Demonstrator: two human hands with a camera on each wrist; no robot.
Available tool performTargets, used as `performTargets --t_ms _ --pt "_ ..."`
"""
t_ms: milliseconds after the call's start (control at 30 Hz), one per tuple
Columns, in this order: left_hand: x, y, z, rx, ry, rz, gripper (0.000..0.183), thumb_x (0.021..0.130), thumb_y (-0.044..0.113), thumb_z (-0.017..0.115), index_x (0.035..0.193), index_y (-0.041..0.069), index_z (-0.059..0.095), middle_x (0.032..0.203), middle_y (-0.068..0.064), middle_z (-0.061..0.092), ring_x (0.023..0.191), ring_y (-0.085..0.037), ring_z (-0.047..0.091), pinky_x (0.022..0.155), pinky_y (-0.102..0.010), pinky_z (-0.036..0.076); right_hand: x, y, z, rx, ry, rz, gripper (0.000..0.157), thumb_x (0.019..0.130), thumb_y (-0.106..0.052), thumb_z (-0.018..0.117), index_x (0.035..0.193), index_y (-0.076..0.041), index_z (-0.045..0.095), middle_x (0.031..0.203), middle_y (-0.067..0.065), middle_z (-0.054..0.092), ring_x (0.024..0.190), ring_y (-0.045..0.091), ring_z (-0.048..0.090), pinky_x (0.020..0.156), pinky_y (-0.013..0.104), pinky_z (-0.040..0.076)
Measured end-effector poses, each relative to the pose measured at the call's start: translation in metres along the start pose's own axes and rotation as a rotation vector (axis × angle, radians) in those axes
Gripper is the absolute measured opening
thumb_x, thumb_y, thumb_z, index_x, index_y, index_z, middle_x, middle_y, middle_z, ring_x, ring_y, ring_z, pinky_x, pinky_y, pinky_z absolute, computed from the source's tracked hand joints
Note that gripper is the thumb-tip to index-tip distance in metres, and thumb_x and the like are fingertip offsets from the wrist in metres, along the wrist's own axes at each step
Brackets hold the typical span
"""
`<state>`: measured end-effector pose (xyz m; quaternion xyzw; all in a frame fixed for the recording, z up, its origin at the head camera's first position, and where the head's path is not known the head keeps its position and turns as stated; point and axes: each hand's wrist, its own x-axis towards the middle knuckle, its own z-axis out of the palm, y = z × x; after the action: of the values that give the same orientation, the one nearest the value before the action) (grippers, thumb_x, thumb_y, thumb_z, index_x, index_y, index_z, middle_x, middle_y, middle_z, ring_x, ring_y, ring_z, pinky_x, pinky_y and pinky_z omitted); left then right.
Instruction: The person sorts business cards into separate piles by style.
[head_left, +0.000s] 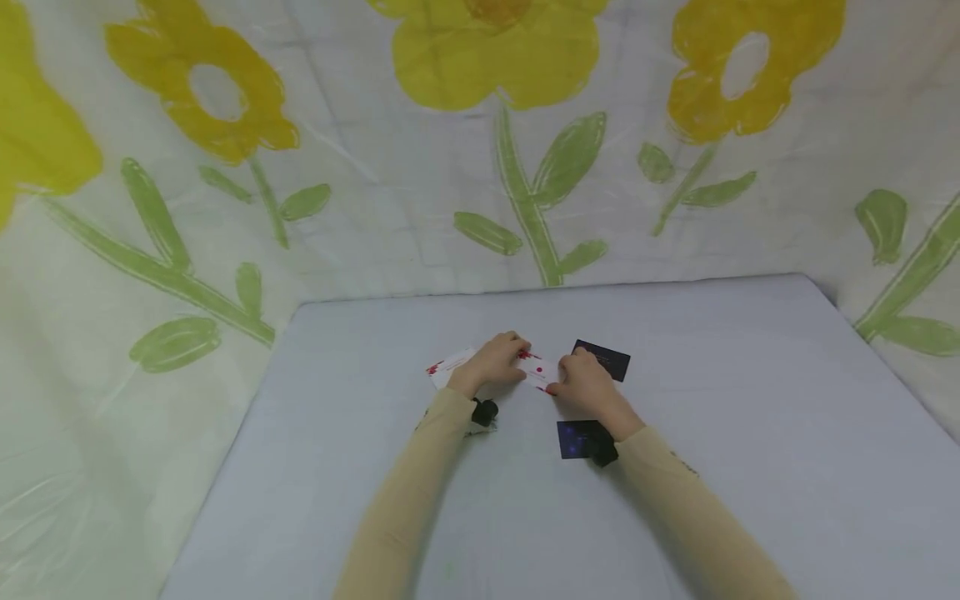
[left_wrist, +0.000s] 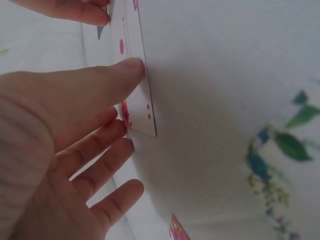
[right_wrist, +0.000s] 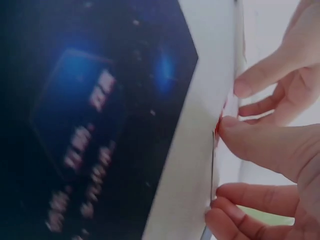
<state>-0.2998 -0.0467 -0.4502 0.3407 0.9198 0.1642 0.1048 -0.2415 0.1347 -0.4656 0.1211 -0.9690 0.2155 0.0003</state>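
Observation:
Both hands hold a white card with red marks (head_left: 538, 372) at the middle of the table. My left hand (head_left: 495, 360) grips its left end; in the left wrist view the thumb lies across the white card (left_wrist: 137, 95), with the fingers at its far edge. The right hand (head_left: 588, 385) holds the right end, its thumb at the red-marked corner in the right wrist view. Right behind that hand lies a black card (head_left: 613, 362), partly covered by the fingers. Another white card with red marks (head_left: 444, 367) lies left of the left hand, partly hidden by it.
A dark blue card (head_left: 573, 439) lies below the right wrist, partly covered by the black wrist camera (head_left: 602, 450). A card with a leafy print (left_wrist: 287, 147) lies under the left wrist. Behind the pale table (head_left: 360, 350) hangs a flower-painted sheet (head_left: 375, 233).

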Motion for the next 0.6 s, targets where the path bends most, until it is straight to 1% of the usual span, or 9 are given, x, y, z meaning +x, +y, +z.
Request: performTargets --t_ms 133,267,400,500,600 --pt "0.0 -0.002 0.002 0.001 -0.005 0.007 0.042 0.085 0.011 0.066 0.124 -0.001 0.054 0.121 -0.015 0.051 0.112 -0.029 0.047 0.097 -0.039 0.036 -0.001 -0.003 0.0 -0.027 0.012 0.005 0.033 0.075 -0.026 0.076 0.084 0.003 0.062 0.078 0.011 0.048 0.072 0.024 0.045 0.061 0.037 0.04" --pt "-0.004 -0.002 0.0 -0.015 -0.008 -0.002 0.042 0.085 0.012 0.066 0.124 0.0 0.055 0.12 -0.014 0.051 0.112 -0.028 0.047 0.097 -0.038 0.036 0.0 -0.005 -0.001 -0.016 0.002 0.013 0.032 0.075 -0.026 0.077 0.081 0.001 0.061 0.079 0.011 0.046 0.071 0.024 0.045 0.058 0.036 0.039" --pt "-0.007 -0.003 0.0 -0.058 0.011 -0.012 0.038 0.083 0.012 0.069 0.117 -0.001 0.059 0.113 -0.014 0.053 0.105 -0.026 0.049 0.094 -0.036 0.038 0.0 -0.005 -0.004 0.024 -0.021 0.024 0.034 0.075 -0.026 0.077 0.086 0.002 0.06 0.08 0.01 0.045 0.072 0.024 0.044 0.059 0.035 0.038" --pt "-0.011 -0.004 0.001 -0.089 0.04 -0.019 0.034 0.081 0.01 0.071 0.112 0.0 0.061 0.106 -0.012 0.054 0.098 -0.023 0.049 0.091 -0.035 0.039 0.001 -0.002 -0.005 0.062 -0.026 0.019 0.037 0.074 -0.025 0.077 0.092 0.003 0.061 0.082 0.01 0.045 0.074 0.023 0.043 0.061 0.034 0.039" --pt "-0.014 -0.005 0.002 -0.134 0.066 -0.047 0.032 0.081 0.009 0.071 0.11 0.001 0.061 0.104 -0.01 0.053 0.095 -0.021 0.049 0.089 -0.034 0.04 0.001 0.001 -0.004 0.117 -0.019 0.006 0.04 0.073 -0.022 0.078 0.096 0.004 0.059 0.082 0.01 0.046 0.074 0.023 0.043 0.064 0.034 0.038"
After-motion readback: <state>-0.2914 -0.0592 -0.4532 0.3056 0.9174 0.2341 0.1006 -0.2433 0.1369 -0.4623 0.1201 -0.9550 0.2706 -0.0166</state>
